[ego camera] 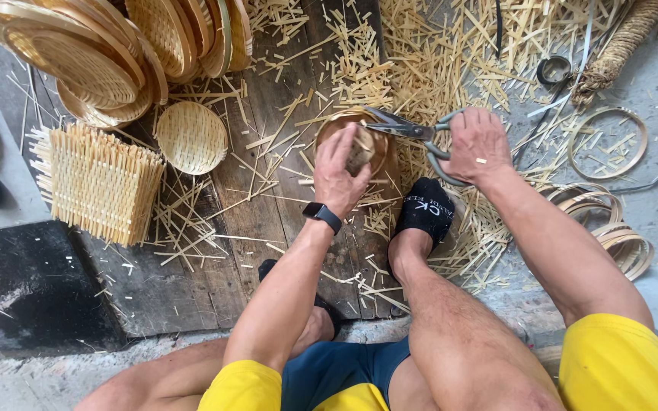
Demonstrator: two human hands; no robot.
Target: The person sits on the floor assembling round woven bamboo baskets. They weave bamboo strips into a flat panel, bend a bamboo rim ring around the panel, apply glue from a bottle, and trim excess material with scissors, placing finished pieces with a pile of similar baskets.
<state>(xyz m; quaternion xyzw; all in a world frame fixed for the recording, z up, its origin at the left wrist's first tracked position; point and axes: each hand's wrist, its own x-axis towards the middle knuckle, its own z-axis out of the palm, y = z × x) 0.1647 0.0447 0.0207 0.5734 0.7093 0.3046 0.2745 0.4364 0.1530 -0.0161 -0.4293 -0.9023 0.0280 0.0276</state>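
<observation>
A: Starting at the left, a squared block of woven bamboo mats stands on the plank floor, with a heap of finished shallow baskets above it and one small round basket lying alone beside them.

B: And the hands?

A: The left hand is clenched over a small round basket in progress, fingers curled over its rim, pressing it down near the middle of the planks. A dark watch sits on that wrist. Just right of it, the right hand grips the loops of a pair of grey-handled shears, fingers closed through them. The blades reach left across the basket's upper rim, slightly parted, I think.

B: What could go wrong there?

A: In my judgement, the blade tips lie very near the left fingers; a slip of the basket could bring the edge onto a fingertip. A cut too deep might also nick the rim rather than the stray ends.

B: Anything further right?

A: A foot in a black sock braces beneath the basket, amid loose bamboo offcuts. Beyond, thin bamboo hoops lie on the concrete, well apart from the hands.
</observation>
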